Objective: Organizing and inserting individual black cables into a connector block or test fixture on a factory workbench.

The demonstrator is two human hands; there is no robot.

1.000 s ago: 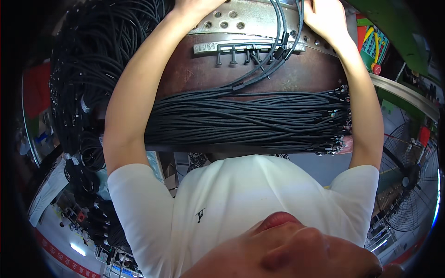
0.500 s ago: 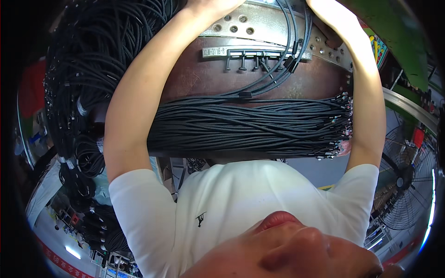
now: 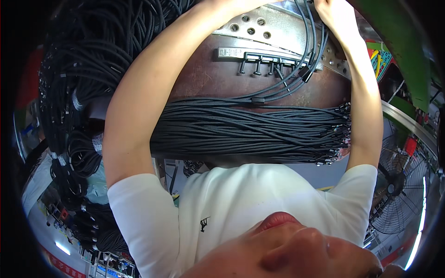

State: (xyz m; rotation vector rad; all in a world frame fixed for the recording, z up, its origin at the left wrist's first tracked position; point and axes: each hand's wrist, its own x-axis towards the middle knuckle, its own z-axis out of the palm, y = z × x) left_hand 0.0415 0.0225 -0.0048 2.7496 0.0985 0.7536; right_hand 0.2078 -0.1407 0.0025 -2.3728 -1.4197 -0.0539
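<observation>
Where the head view reaches its upper rim, the left hand [image 3: 255, 3] lies just past 12 o'clock and the right hand [image 3: 331, 13] at about 1. The rim cuts off the fingers of both, so I cannot tell whether either is open, closed or gripping. The raised cables [image 3: 287, 78] run up just beside the right hand, curving from the middle of the view toward 1 o'clock, in front of a grey bar [image 3: 278, 59] with black pegs.

Each dark cable looks light, pliant and a little springy, judging by those smooth curves; a loose one would probably swing back or snag on the pegs. The black sleeve [image 3: 304, 72] between 1 and 2 o'clock seems a firmer place to hold than a bare length. Below, the cable bundle [image 3: 245, 129] lies across the brown surface [image 3: 197, 76], likely heavier as a whole and apt to slide apart. Its small metal ends [image 3: 342, 132] at 3 o'clock look the most fragile part, so holding the cables behind them would be kinder.
</observation>
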